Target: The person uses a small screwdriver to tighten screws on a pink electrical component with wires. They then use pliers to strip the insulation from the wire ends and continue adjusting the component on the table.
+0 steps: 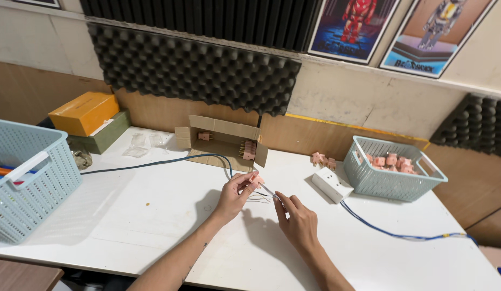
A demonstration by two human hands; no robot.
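At the middle of the white tabletop [126,215], the left hand [234,195] pinches a small pink plastic connector block [256,179] between thumb and fingertips, holding it just above the surface. From that block a thin bundle of loose wire ends [268,192] runs toward four o'clock, its long axis slanting down to the right hand [299,221], whose fingers close on the far end of the strands; whether it grips one wire or several is too small to tell. The block thus lies at about ten o'clock from the right hand and touching the left, which is the nearer.

A dark blue cable [153,163] trails off toward nine o'clock. At twelve o'clock stands an open brown cardboard box [223,132] with more pink blocks. At two o'clock lie a white rectangular power strip [331,185] and a pale blue plastic lattice basket [390,186] of pink parts.
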